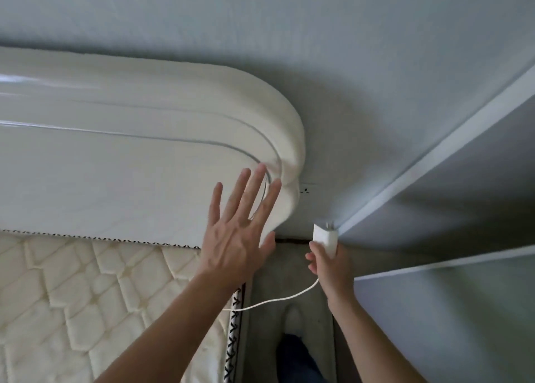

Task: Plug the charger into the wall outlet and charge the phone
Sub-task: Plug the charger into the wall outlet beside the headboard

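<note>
- Head view looked down the narrow gap between the bed and a grey shelf unit [451, 185], where I stood holding the charger [325, 238].
- My right hand [333, 264] was closed round the charger's white block, prongs pointing up toward the wall, its cable [278, 298] trailing left across the mattress [86, 295].
- My left hand [237, 235] was spread flat and empty, fingers wide, near the rounded corner of the headboard [144, 151]; I could not tell if it touched.
- I judged the plugging-in step was under way: next, the prongs needed lining up with the outlet [305, 191], which sat just above the charger.
- Only a sliver of the outlet showed beside the headboard, too small to read its slots.
- No phone was in view; the cable's far end ran behind my left arm.
</note>
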